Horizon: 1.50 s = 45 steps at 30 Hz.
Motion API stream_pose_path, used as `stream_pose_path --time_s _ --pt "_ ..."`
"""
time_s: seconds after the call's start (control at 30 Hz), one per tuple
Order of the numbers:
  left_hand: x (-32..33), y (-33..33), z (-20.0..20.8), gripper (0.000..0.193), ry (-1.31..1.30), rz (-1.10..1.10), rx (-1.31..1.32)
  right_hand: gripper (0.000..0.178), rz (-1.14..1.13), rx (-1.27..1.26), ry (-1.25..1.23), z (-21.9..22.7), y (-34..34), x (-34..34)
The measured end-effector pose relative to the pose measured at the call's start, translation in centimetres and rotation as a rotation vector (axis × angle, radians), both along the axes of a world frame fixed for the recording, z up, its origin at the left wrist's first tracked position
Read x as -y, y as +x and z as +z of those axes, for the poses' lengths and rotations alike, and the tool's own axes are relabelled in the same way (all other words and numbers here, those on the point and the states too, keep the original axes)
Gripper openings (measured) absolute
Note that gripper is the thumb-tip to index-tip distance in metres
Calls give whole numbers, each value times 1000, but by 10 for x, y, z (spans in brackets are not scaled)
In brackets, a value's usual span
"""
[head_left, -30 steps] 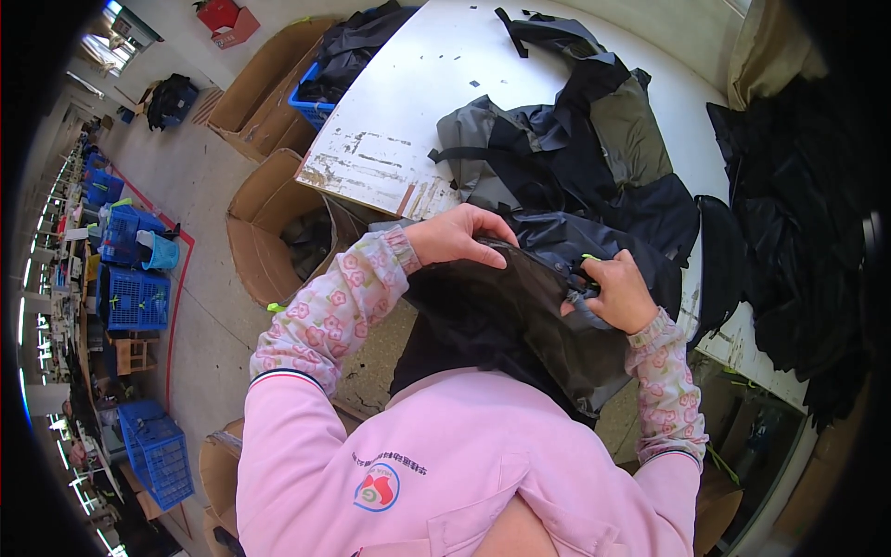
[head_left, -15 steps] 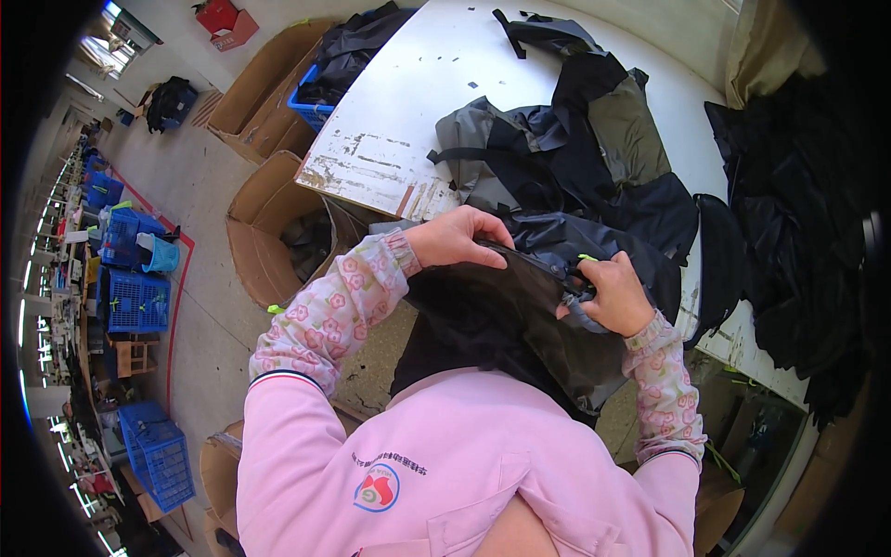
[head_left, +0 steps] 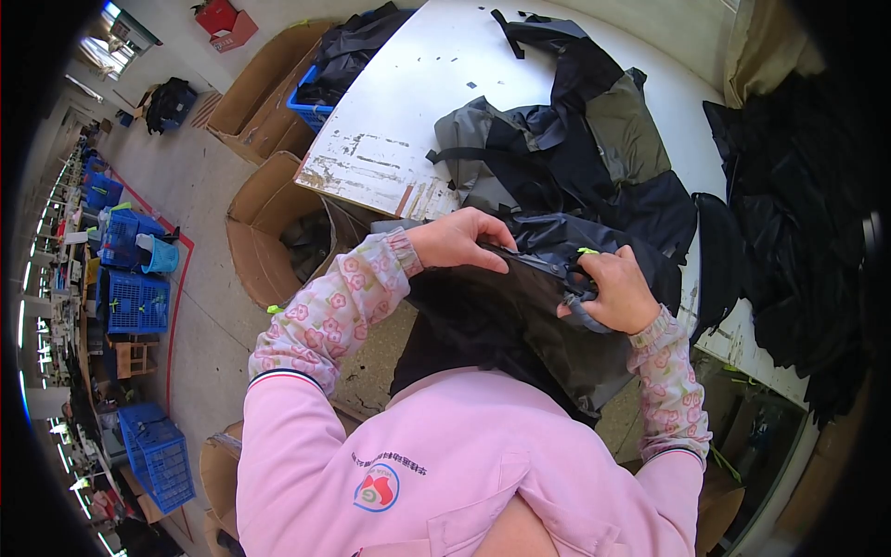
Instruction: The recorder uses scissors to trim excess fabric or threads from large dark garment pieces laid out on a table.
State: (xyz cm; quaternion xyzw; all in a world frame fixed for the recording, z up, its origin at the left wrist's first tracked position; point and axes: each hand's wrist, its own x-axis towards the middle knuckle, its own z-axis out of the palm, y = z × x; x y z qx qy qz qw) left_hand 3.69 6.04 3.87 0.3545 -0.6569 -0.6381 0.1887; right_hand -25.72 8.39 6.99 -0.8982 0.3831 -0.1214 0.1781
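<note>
Fingers and thumb closed, my left hand (head_left: 462,239) pinches the upper edge of a dark brown and black fabric piece (head_left: 529,302). This piece hangs from the table's near edge over my lap. In my right hand (head_left: 620,292) is a pair of scissors (head_left: 587,286) with grey-blue handles, fingers through the loops. Their blades point left along the fabric's edge toward my left hand; the tips are hard to make out. Beyond both hands a heap of black, grey and olive garment pieces (head_left: 594,158) spreads over the white table (head_left: 399,121).
Black cloth (head_left: 798,232) is piled at the right, beside a beige curtain (head_left: 766,56). Left of the table stand open cardboard boxes (head_left: 264,200) and a blue crate with dark cloth (head_left: 311,110). Blue baskets (head_left: 139,302) line the floor farther left.
The scissors' blades show more plainly now, laid along the fabric edge between my hands. My right hand has turned slightly; my left hand stays almost where it was.
</note>
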Motion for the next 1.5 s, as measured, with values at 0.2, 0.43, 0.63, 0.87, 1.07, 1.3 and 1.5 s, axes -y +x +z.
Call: stream_pose_path --time_s 0.2,0.43,0.63,0.87,1.07,1.3,1.5 --pt "-1 -1 1 26 2 -17 21 52 6 -37 -26 2 2 1" --pt "-1 -1 1 28 8 -51 34 45 -3 -56 -64 -9 -3 1" --pt "1 5 3 33 -139 -81 22 46 2 -57 -48 -9 -4 2" --pt "-1 9 -18 29 -80 -49 31 53 16 -26 -43 -9 0 1" --pt "-1 4 -12 28 -114 -60 116 56 19 -59 -30 -6 5 0" --pt "-3 2 -10 27 -113 -37 92 56 10 -36 -53 -5 13 -1" --pt "-3 3 -10 26 -115 -36 98 54 16 -49 -25 -10 10 -1"
